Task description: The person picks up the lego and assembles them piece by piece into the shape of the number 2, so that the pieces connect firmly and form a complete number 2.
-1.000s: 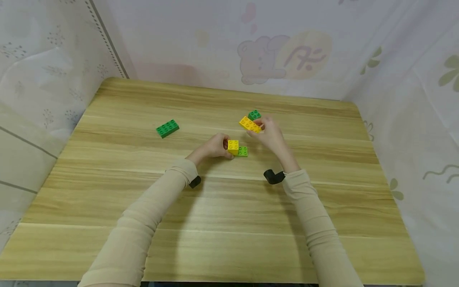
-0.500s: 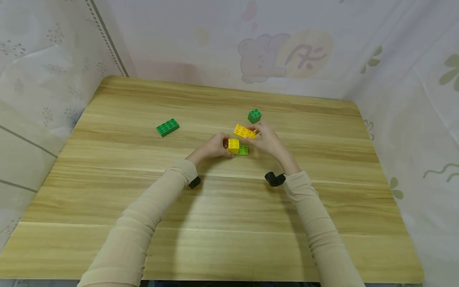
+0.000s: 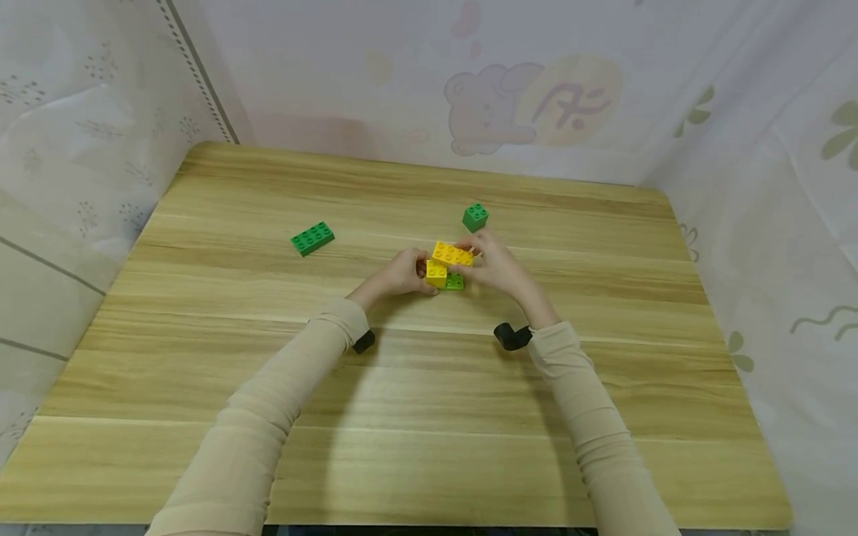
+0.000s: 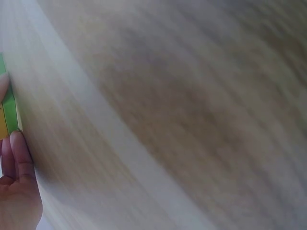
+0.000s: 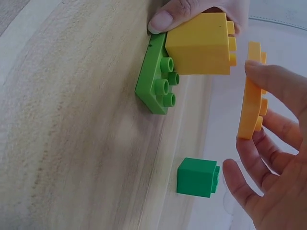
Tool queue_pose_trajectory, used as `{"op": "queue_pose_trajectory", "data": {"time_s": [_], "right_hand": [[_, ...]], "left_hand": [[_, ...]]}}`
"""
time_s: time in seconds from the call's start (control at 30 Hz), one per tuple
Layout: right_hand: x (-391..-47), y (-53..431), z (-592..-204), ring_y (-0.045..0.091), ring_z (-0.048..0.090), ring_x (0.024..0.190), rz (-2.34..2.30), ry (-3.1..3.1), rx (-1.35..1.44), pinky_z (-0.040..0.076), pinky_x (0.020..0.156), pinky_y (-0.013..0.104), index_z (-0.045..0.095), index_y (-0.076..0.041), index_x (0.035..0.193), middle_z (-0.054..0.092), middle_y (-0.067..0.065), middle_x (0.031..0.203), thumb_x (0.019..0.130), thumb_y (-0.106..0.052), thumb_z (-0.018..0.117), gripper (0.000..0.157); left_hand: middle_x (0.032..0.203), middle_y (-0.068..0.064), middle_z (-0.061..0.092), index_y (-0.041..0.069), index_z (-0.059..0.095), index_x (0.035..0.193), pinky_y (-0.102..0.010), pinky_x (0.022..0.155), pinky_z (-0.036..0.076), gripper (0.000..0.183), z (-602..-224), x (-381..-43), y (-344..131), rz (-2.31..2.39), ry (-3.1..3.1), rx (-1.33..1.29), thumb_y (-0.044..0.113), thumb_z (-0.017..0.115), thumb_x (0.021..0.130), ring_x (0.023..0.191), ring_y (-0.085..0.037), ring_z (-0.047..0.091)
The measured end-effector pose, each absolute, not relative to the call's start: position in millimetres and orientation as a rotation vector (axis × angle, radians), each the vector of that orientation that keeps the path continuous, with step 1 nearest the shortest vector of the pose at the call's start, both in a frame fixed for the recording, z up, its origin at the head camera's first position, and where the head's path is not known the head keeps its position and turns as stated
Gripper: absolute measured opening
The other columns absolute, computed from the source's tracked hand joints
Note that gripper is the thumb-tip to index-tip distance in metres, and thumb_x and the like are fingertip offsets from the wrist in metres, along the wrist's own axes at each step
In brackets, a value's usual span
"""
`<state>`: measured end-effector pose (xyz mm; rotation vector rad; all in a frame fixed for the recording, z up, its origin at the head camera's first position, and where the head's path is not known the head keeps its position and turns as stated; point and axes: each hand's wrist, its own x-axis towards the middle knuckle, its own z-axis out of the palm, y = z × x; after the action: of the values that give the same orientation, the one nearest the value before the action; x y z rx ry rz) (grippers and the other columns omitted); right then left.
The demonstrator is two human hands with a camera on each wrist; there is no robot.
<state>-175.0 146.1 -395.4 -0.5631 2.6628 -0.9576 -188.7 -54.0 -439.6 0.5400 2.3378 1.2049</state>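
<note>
My left hand (image 3: 405, 272) holds a light-green flat brick (image 5: 152, 79) at its left end. On that end stands a tall yellow brick (image 5: 199, 45); the other end's studs (image 5: 163, 87) are bare. In the right wrist view, my left thumb presses the green brick's edge beside the yellow one. My right hand (image 3: 494, 263) pinches a long, thin yellow brick (image 5: 250, 98) between thumb and fingers. This brick hovers just above the tall yellow brick, studs up, with a gap between them in the right wrist view. The left wrist view catches only part of the left hand (image 4: 19, 201).
Behind my right hand stands a small dark-green brick (image 3: 475, 217). A longer dark-green brick (image 3: 313, 238) lies to the left on the wooden table (image 3: 429, 447). Patterned cloth walls (image 3: 375, 74) enclose the table's back and sides.
My right hand has brought the long yellow brick left and nearer to me, from beside the small dark-green brick to over the tall yellow brick. My left hand has stayed in place.
</note>
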Motion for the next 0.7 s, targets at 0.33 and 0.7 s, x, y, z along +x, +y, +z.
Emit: {"op": "queue_pose_trajectory", "data": {"time_s": [0.33, 0.7], "right_hand": [[-174.4, 149.8, -400.6, 0.028, 0.048, 0.107, -0.965, 2.625, -0.675, 0.042, 0.093, 0.044, 0.056, -0.004, 0.121, 0.048, 0.016, 0.122, 0.084, -0.025, 0.066, 0.043], [-174.5, 149.4, -399.5, 0.026, 0.046, 0.108, -0.899, 2.598, -0.723, 0.039, 0.095, 0.044, 0.056, -0.009, 0.123, 0.054, 0.011, 0.119, 0.085, -0.028, 0.065, 0.044]], "left_hand": [[0.086, -0.006, 0.053, -0.004, 0.055, 0.106, -0.02, 0.069, 0.04, 0.041, -438.7, -188.4, -52.9, 1.182, 2.323, 0.497, 0.006, 0.076, 0.071, 0.079, -0.015, 0.045], [0.081, -0.003, 0.048, -0.003, 0.055, 0.097, -0.02, 0.067, 0.038, 0.035, -439.7, -188.8, -53.2, 1.198, 2.32, 0.503, 0.005, 0.076, 0.071, 0.076, -0.014, 0.043]]}}
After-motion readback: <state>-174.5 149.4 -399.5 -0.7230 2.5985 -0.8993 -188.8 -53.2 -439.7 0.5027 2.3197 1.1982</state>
